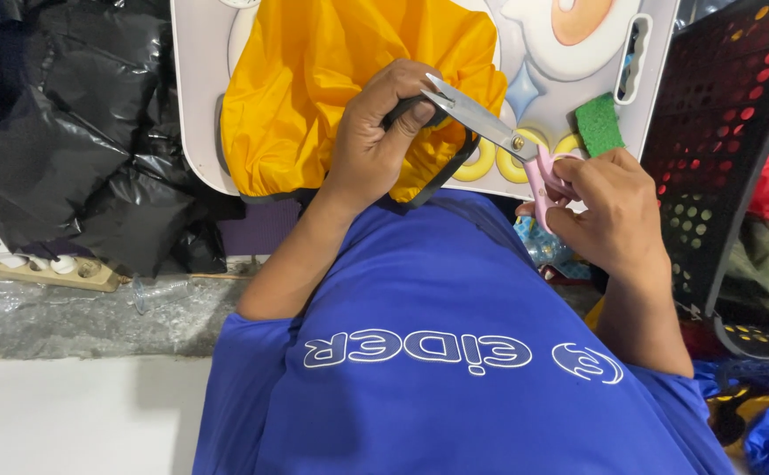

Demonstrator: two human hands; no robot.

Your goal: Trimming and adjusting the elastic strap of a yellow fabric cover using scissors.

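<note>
the left hand (375,141) pinches a black strap (441,171) on the yellow fabric (314,88); the right hand (608,207) grips pink-handled scissors (499,132), blades open at the strap.

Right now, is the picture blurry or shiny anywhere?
Head view: mostly sharp; the scissors blades gleam, the black plastic bags carry shiny glare, and the left hand casts a soft shadow on the yellow fabric; straight edges bow slightly near the frame borders.
</note>
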